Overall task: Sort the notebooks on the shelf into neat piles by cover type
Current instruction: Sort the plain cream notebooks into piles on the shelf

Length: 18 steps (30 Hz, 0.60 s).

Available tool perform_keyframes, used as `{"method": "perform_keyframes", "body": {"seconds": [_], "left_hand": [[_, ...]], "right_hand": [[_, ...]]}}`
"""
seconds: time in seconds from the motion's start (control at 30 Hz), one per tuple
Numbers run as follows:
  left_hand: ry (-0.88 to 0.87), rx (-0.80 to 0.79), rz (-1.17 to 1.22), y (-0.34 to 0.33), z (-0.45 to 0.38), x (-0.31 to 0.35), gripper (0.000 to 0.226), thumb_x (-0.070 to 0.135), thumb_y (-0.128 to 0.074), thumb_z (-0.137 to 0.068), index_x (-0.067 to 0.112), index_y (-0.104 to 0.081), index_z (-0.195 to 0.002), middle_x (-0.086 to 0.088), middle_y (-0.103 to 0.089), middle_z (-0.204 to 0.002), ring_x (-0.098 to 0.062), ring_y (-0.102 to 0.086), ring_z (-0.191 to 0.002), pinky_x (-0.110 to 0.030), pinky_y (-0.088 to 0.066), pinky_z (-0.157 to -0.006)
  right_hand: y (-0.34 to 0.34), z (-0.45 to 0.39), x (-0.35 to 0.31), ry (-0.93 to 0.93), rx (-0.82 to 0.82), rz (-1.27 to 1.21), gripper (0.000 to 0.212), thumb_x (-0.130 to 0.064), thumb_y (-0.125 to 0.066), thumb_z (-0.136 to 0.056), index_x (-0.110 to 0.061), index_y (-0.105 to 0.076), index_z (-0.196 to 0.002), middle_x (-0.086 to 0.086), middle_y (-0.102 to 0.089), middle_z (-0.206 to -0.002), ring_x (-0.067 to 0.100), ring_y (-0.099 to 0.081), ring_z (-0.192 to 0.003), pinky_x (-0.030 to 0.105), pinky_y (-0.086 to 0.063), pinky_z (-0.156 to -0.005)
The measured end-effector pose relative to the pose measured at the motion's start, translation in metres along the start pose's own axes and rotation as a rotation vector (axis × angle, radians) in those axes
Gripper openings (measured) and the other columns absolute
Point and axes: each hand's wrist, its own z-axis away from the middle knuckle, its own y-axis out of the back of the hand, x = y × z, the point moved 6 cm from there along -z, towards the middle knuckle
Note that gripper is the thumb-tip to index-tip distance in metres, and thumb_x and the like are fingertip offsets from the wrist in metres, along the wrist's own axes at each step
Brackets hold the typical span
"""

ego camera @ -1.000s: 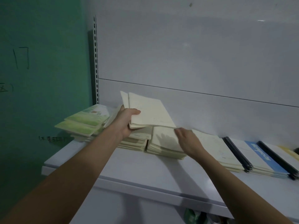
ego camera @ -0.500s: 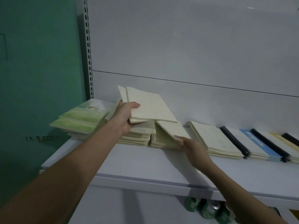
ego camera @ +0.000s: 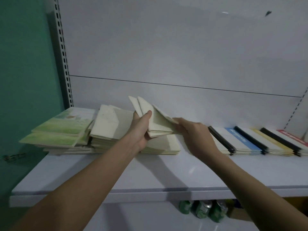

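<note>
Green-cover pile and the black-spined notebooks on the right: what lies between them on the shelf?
In the head view, two piles of plain cream notebooks lie between the green-cover pile and the black-spined notebooks, partly hidden behind both hands.

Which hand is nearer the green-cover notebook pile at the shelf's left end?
Left. The left hand grips cream notebooks just right of the green-cover pile; the right hand is farther right.

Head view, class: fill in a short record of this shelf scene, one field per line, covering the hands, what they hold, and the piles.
left hand: grips a few cream notebooks
right hand: holds one cream notebook against that bundle
shelf: white, bears all piles
far-left pile: green-cover notebooks
middle piles: cream-cover piles
right side: black-spined notebooks, overlapping
</note>
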Motion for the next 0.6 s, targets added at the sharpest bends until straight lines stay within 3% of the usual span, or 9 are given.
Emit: {"method": "perform_keyframes", "body": {"seconds": [0.07,0.13,0.2,0.3,0.33,0.4,0.47,0.53,0.6], "left_hand": [[0.002,-0.019,-0.041,-0.011,-0.003,-0.009,0.024,0.041,-0.053,-0.098,0.031,-0.049,-0.119,-0.002,-0.069,-0.112,-0.025,-0.069,-0.096,-0.048,-0.059,-0.079],[-0.011,-0.045,-0.079,-0.021,-0.005,-0.018,0.038,0.052,-0.064,-0.086,0.034,-0.052,-0.118,0.003,-0.072,-0.108,-0.021,-0.071,-0.094,-0.047,-0.059,-0.081],[-0.022,-0.050,-0.101,-0.031,-0.007,-0.029,0.050,0.040,-0.079,-0.078,0.032,-0.052,-0.120,0.002,-0.072,-0.108,-0.021,-0.072,-0.093,-0.048,-0.059,-0.081],[-0.030,-0.027,-0.099,-0.044,-0.013,-0.044,0.056,0.014,-0.079,-0.076,0.029,-0.051,-0.122,-0.001,-0.073,-0.105,-0.023,-0.072,-0.093,-0.051,-0.058,-0.081],[-0.034,-0.020,-0.097,-0.049,-0.015,-0.049,0.055,0.010,-0.076,-0.077,0.028,-0.051,-0.122,-0.003,-0.073,-0.106,-0.024,-0.071,-0.094,-0.051,-0.058,-0.081],[-0.034,0.002,-0.077,-0.061,-0.021,-0.058,0.052,0.006,-0.071,-0.077,0.023,-0.052,-0.122,-0.007,-0.071,-0.108,-0.027,-0.070,-0.096,-0.052,-0.058,-0.082],[-0.016,0.036,-0.028,-0.071,-0.026,-0.068,0.056,0.005,-0.070,-0.070,0.017,-0.053,-0.123,-0.011,-0.070,-0.111,-0.029,-0.069,-0.098,-0.050,-0.058,-0.081],[0.013,0.054,0.014,-0.082,-0.033,-0.080,0.062,0.008,-0.069,-0.064,0.011,-0.053,-0.124,-0.015,-0.070,-0.113,-0.030,-0.069,-0.099,-0.045,-0.057,-0.076],[0.026,0.097,0.013,-0.091,-0.040,-0.092,0.054,0.006,-0.069,-0.072,0.010,-0.049,-0.123,-0.014,-0.068,-0.113,-0.029,-0.067,-0.097,-0.043,-0.056,-0.076]], "right_hand": [[-0.002,0.010,0.000,0.040,-0.022,0.007,0.028,-0.025,-0.051,-0.100,-0.024,-0.062,-0.125,0.008,-0.072,-0.100,0.036,-0.063,-0.087,0.035,-0.042,-0.066],[-0.001,0.018,0.011,0.028,-0.007,-0.051,0.030,-0.025,-0.051,-0.099,-0.022,-0.062,-0.127,0.008,-0.072,-0.105,0.037,-0.062,-0.091,0.035,-0.045,-0.069],[-0.006,0.023,0.029,-0.006,-0.038,-0.109,0.032,-0.028,-0.051,-0.099,-0.024,-0.060,-0.129,0.006,-0.073,-0.102,0.035,-0.063,-0.091,0.037,-0.048,-0.073],[-0.010,0.028,0.058,-0.012,-0.141,-0.144,0.036,-0.035,-0.046,-0.100,-0.025,-0.057,-0.133,-0.005,-0.066,-0.091,0.029,-0.059,-0.085,0.035,-0.045,-0.072],[-0.011,0.029,0.066,-0.007,-0.175,-0.159,0.038,-0.038,-0.043,-0.099,-0.026,-0.056,-0.133,-0.008,-0.065,-0.095,0.026,-0.060,-0.089,0.034,-0.046,-0.075],[-0.014,0.032,0.085,-0.023,-0.249,-0.274,0.044,-0.045,-0.040,-0.097,-0.029,-0.053,-0.136,-0.016,-0.062,-0.124,0.011,-0.057,-0.113,0.028,-0.045,-0.094],[-0.016,0.034,0.108,-0.155,-0.284,-0.491,0.045,-0.048,-0.038,-0.098,-0.033,-0.051,-0.138,-0.023,-0.045,-0.141,-0.006,-0.039,-0.131,0.019,-0.029,-0.110],[-0.014,0.034,0.138,-0.353,-0.214,-0.601,0.040,-0.045,-0.040,-0.100,-0.031,-0.054,-0.135,-0.023,-0.047,-0.138,-0.004,-0.040,-0.129,0.021,-0.028,-0.110],[-0.014,0.035,0.170,-0.543,-0.205,-0.617,0.018,-0.036,-0.047,-0.099,-0.026,-0.059,-0.110,-0.016,-0.057,-0.111,0.005,-0.052,-0.106,0.027,-0.042,-0.093]]}}
